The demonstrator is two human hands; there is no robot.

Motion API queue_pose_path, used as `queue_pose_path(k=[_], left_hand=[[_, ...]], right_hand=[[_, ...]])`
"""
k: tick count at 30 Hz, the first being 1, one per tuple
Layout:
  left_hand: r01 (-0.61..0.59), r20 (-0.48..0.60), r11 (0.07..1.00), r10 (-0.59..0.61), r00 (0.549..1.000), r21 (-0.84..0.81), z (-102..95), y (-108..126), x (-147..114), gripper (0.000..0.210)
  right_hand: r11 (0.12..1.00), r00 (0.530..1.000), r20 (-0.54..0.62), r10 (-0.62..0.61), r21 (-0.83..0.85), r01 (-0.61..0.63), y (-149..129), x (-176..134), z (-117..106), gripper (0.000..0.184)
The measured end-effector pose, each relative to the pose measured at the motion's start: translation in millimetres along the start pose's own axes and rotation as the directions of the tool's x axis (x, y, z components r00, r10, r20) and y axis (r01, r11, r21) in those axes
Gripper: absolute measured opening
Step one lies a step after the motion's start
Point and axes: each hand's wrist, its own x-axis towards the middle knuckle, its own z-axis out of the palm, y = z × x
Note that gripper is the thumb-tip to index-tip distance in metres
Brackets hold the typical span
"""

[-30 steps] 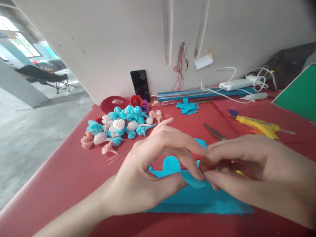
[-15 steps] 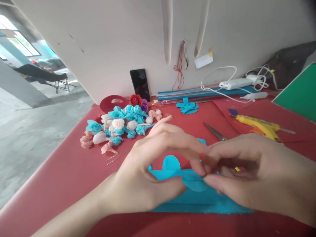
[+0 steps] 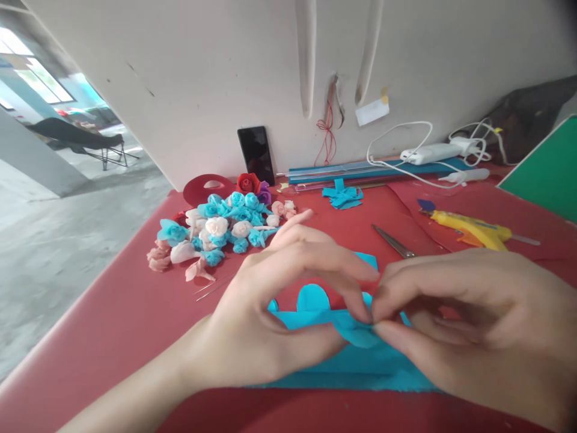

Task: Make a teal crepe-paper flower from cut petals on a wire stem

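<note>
Between both hands is a small blue crepe paper petal [image 3: 358,334]. My left hand [image 3: 274,307] pinches its left side between thumb and a finger, the other fingers arched above. My right hand [image 3: 460,325] grips the petal's right edge with thumb and fingertips pressed together. Below them lies a wide blue crepe paper sheet [image 3: 351,376], partly covered by the hands. Another rounded blue petal [image 3: 313,298] rests at the sheet's far edge. Behind my right hand are the scissors [image 3: 394,242], their handles hidden.
Blue, white and pink paper flowers [image 3: 225,225] are heaped at the left. A black phone [image 3: 256,153] leans on the wall. Blue paper scraps [image 3: 342,194] lie farther back. A yellow glue gun [image 3: 473,228] and a white power strip [image 3: 428,153] are on the right.
My right hand has turned and shifted slightly down and right, its fingertips still on the petal's edge. My left hand has hardly moved. More of the blue paper behind the fingers shows.
</note>
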Motion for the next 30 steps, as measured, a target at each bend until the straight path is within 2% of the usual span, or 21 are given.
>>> queue_pose_path(k=[2, 5, 9, 14, 19, 21, 24, 27, 30], left_hand=[[0.007, -0.005, 1.0, -0.007, 1.0, 0.002, 0.2, -1, 0, 0.043], [0.028, -0.015, 1.0, -0.027, 1.0, 0.011, 0.6, -3, 0, 0.04], [0.055, -0.03, 0.998, -0.054, 0.998, 0.029, 1.9, -5, 0, 0.04], [0.09, -0.05, 0.992, -0.086, 0.995, 0.087, 2.5, -10, -1, 0.04], [0.104, -0.079, 0.987, -0.095, 0.992, 0.12, 4.1, -11, -2, 0.032], [0.082, -0.073, 0.989, -0.074, 0.995, 0.12, 7.1, -10, -1, 0.031], [0.114, -0.038, 0.975, -0.109, 0.993, 0.193, 11.9, -5, -1, 0.029], [0.195, -0.01, 0.946, -0.2, 0.98, 0.26, 13.3, -1, -1, 0.027], [0.196, 0.004, 0.94, -0.205, 0.979, 0.279, 11.8, -1, -2, 0.03]], right_hand=[[0.998, 0.998, -0.019, -0.059, -0.011, 0.059, -1, 1, 0, 0.01], [0.988, 0.988, 0.037, -0.152, -0.027, 0.153, 1, 4, -3, 0.014], [0.981, 0.982, 0.03, -0.188, -0.035, 0.189, 4, 9, -3, 0.014], [0.953, 0.962, 0.03, -0.27, -0.133, 0.272, 4, 10, 0, 0.013], [0.956, 0.964, 0.003, -0.267, -0.127, 0.266, 2, 12, -3, 0.005], [0.938, 0.945, -0.052, -0.323, -0.155, 0.312, 2, 11, -2, 0.003], [0.875, 0.891, -0.097, -0.445, -0.259, 0.409, 5, 9, -1, 0.013], [0.835, 0.86, -0.053, -0.508, -0.277, 0.476, 10, 10, -2, 0.023], [0.852, 0.872, 0.086, -0.483, -0.182, 0.49, 13, 16, -8, 0.026]])
